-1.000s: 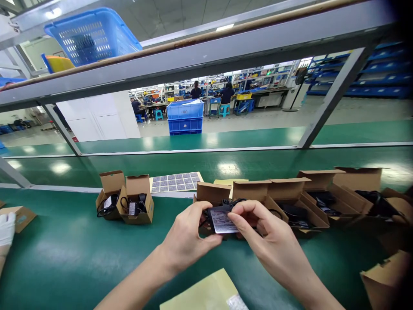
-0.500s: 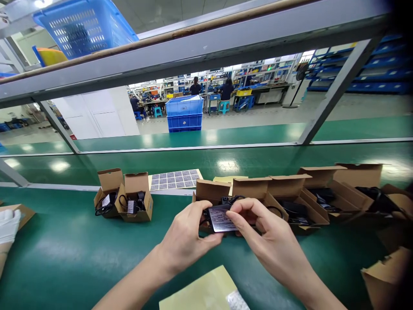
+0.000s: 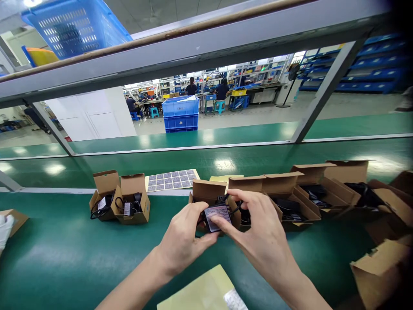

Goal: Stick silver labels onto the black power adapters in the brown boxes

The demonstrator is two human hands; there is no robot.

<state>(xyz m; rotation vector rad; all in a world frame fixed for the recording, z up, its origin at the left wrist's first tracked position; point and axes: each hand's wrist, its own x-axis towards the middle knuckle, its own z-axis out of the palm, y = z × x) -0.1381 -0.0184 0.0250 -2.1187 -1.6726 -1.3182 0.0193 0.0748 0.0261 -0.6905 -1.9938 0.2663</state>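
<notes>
A black power adapter (image 3: 218,218) with a silvery label on its face is held above the green bench. My left hand (image 3: 183,234) grips its left side between thumb and fingers. The thumb of my right hand (image 3: 258,228) presses on the label, while its fingers curve over the right side near the black cable. Right behind the adapter stands an open cardboard box (image 3: 209,189). A sheet of grey labels (image 3: 172,179) lies behind the boxes. Closer to me is a yellowish sheet (image 3: 200,290).
Two open boxes (image 3: 134,213) with black adapters stand at the left, and several more (image 3: 292,206) line the right. A metal frame (image 3: 314,103) crosses the view, with a blue basket (image 3: 77,30) above. Seated people (image 3: 222,90) are in the background.
My right thumb has moved left over the label, and the right fingers have opened out over the adapter's right side. The view has shifted slightly.
</notes>
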